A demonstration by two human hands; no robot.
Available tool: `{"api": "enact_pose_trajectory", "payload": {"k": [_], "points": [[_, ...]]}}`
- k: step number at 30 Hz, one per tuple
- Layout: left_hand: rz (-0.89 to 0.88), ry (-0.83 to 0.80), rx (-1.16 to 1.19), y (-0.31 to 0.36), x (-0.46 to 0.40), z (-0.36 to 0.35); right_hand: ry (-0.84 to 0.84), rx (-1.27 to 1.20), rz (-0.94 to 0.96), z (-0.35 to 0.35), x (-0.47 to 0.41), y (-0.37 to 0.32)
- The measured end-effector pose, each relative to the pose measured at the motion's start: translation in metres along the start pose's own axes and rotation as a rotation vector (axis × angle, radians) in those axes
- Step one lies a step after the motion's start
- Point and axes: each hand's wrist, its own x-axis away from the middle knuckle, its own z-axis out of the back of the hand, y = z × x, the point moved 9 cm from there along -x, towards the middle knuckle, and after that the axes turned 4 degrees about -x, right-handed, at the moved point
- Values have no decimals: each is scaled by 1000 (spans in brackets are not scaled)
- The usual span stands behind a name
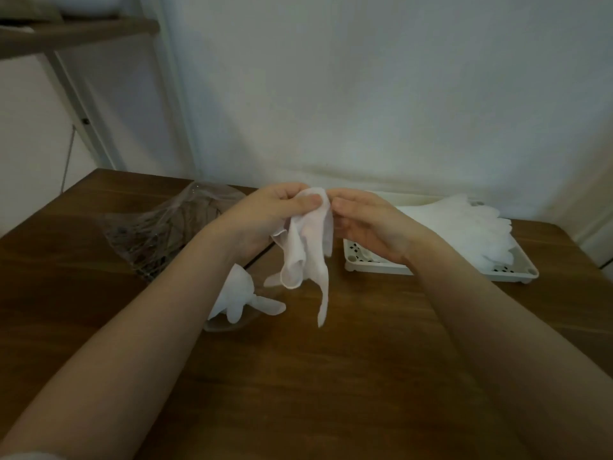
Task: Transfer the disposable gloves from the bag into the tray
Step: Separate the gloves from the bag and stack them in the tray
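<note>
Brown wooden table (331, 376) bears a tray (371, 265); left of the tray, left hand (272, 207) and right hand (361, 220) both pinch one limp glove (308, 247).

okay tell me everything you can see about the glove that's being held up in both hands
The held glove is thin, translucent white and looks like soft plastic film. It hangs crumpled above the wooden table, rolled cuff opening low, one long strip dangling lowest. The left hand pinches its top edge under the thumb; the right hand meets that edge with its fingertips, though its exact grip is hard to make out. It is outside both the bag and the tray.
</note>
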Motion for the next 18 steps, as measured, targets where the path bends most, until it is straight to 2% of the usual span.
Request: {"api": "enact_pose_trajectory", "payload": {"k": [7,9,11,13,16,18], "points": [[88,-107,-232,10,-3,-14,60,142,-103,14,11,-2],[118,-181,-290,9,-3,-20,72,44,-109,26,21,-2],[123,-249,-217,10,-4,-32,76,-92,-115,36,30,-2],[107,-239,-55,14,-8,-41,120,-164,-113,47,38,0],[80,-194,177,22,-18,-55,244,-191,-82,72,48,1],[93,-183,307,24,-27,-68,337,-127,-75,92,59,0]]}}
